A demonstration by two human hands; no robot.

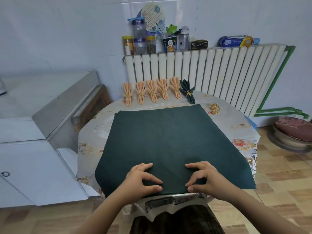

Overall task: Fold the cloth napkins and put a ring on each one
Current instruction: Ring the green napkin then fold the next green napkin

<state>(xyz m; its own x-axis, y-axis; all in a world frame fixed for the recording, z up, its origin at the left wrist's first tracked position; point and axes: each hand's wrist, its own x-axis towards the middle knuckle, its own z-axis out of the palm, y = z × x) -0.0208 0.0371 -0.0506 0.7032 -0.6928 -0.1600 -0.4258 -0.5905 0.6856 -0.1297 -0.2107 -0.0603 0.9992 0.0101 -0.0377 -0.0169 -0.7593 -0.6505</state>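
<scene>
So the dark green napkin (168, 141) is spread out flat in the middle of the tabletop (236, 125), square-ish, with its near edge hanging right at the table's front edge by me. Looks like there's at least one more layer under it, you can see an extra edge peeking out at the far left corner.

My left hand (141, 179) and right hand (206, 179) are both on the near edge of the napkin, close together. On each one the thumb and fingers are curled and pinching up a little bit of the cloth, fingertips pressed into the fabric.

At the far side of the tabletop there's a row of five folded peach napkins (152, 92), each fanned out with a ring round the middle, and just to their right one folded green napkin (187, 92) with a gold ring on it too. A loose gold ring (215, 108) sits on the tabletop near the far right corner of the flat napkin, not touching it.

Behind all that is a white radiator (211, 71) with jars and bottles (140, 39) lined up on top. White cabinet (33, 132) off to the left.
</scene>
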